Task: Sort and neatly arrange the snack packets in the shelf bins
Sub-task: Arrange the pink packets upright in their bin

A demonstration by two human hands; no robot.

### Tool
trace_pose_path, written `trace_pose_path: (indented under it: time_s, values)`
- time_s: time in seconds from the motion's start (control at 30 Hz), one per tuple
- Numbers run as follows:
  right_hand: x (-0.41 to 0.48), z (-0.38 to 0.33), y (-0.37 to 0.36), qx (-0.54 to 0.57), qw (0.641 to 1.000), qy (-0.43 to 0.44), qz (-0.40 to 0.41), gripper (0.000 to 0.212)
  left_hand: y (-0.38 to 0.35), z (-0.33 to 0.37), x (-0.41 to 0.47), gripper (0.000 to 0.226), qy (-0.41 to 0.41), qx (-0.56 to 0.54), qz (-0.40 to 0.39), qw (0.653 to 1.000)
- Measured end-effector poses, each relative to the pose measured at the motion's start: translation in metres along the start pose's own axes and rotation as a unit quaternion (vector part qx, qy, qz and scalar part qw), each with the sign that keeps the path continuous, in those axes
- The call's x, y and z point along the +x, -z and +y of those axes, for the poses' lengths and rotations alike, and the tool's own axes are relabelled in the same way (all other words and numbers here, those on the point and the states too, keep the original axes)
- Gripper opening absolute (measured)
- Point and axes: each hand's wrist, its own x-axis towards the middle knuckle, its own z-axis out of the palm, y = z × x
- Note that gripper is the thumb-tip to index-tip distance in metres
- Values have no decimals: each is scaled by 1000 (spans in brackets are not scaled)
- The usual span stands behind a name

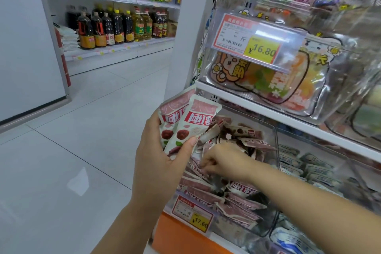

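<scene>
My left hand point(165, 159) grips a small stack of pink snack packets point(191, 121) with red labels, held upright in front of the shelf's left end. My right hand point(224, 163) reaches into the clear plastic bin point(276, 150) on the lower shelf, its fingers curled down among the loose pink packets point(245, 202) heaped there. The fingertips are buried in the pile, so whether they pinch a packet is hidden. A price tag reading 17.60 point(192, 215) hangs on the bin's front.
A neighbouring bin to the right holds blue and white packets point(305, 165). Above, a clear bin point(268, 80) of orange cartoon packs carries a 16.80 tag point(257, 44). The tiled aisle floor point(82, 140) lies left; shelves of oil bottles point(115, 27) stand behind.
</scene>
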Motion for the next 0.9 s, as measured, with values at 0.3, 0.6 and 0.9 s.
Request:
trace_pose_path:
  time_s: [0.3,0.6,0.9]
  values:
    - [20,32,20,-52,995,-82,28,29,-1,1,0,52,13,-18,0,1000]
    - [21,28,22,-119,987,-99,-46,45,0,-1,1,53,18,-20,-2,1000]
    - [4,35,12,-1,987,-143,75,20,2,-2,2,55,18,-7,-6,1000]
